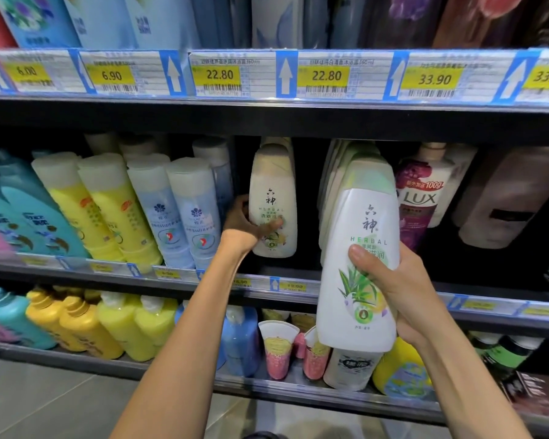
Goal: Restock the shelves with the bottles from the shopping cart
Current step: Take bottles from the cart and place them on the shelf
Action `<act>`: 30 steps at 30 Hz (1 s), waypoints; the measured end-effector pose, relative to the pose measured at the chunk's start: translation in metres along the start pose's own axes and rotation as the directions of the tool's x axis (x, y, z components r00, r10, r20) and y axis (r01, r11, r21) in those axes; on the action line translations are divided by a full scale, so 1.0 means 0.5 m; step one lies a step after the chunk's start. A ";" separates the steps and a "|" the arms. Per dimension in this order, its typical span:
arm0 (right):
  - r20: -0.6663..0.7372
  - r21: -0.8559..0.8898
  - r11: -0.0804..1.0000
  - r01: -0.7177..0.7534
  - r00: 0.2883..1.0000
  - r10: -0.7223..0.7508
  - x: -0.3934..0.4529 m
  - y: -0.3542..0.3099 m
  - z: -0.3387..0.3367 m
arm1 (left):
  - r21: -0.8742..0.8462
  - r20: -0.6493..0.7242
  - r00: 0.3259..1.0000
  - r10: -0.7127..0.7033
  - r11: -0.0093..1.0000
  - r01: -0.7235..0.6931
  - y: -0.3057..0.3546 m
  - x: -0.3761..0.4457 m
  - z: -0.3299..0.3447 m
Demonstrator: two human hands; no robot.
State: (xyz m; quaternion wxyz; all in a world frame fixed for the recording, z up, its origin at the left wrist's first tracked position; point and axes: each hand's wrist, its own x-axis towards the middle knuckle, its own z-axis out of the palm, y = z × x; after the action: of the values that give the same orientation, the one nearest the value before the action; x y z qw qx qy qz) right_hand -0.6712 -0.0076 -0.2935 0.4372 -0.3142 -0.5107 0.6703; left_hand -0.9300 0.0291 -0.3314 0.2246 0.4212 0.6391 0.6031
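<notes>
My left hand [246,224] grips a cream herbal bottle [273,198] by its lower left side; the bottle stands upright on the middle shelf [222,282], inside a dark gap. My right hand [396,289] holds a second white herbal bottle [358,248] with a green plant print, upright in front of the shelf, thumb across its label. Directly behind it a row of like white bottles [346,172] stands on the same shelf. The shopping cart is out of view.
Blue, yellow and teal bottles [108,210] fill the middle shelf to the left. A purple LUX bottle [422,194] and a brown one [507,198] stand to the right. Price tags [219,74] line the upper shelf edge. The lower shelf [267,388] holds more bottles.
</notes>
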 end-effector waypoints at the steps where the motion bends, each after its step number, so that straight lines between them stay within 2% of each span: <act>1: 0.000 0.003 1.000 0.001 1.000 -0.001 0.001 0.001 0.001 | 0.030 -0.012 0.999 0.033 0.999 -0.033 -0.001 -0.009 0.000; 4: 0.003 0.006 1.000 -0.001 1.000 0.001 0.000 0.003 0.001 | 0.113 -0.040 0.984 0.173 0.979 -0.168 -0.012 -0.043 0.008; 6: 0.002 0.011 1.000 -0.003 1.000 0.003 -0.001 0.005 0.000 | 0.119 -0.066 0.978 0.200 0.974 -0.192 -0.018 -0.048 0.011; 11: -0.014 0.007 1.000 -0.008 1.000 0.008 0.000 0.006 -0.001 | 0.235 -0.026 0.992 0.120 0.966 -0.110 -0.019 -0.003 0.018; 20: -0.024 0.010 1.000 0.008 1.000 -0.008 0.001 -0.002 -0.012 | 0.194 0.020 0.989 0.146 0.970 -0.147 -0.022 0.050 0.033; 24: -0.017 0.014 1.000 0.018 1.000 -0.017 0.000 -0.007 -0.013 | 0.236 0.039 0.986 0.161 0.957 -0.166 -0.021 0.061 0.033; 30: -0.013 0.012 1.000 0.020 1.000 -0.019 -0.001 -0.006 -0.011 | 0.182 0.029 0.995 0.094 0.978 -0.098 -0.030 0.062 0.039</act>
State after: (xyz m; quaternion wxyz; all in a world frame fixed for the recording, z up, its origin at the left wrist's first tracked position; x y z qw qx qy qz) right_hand -0.6652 -0.0056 -0.2922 0.4488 -0.3107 -0.5069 0.6671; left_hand -0.9352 0.0667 -0.3424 0.1621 0.4765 0.6684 0.5476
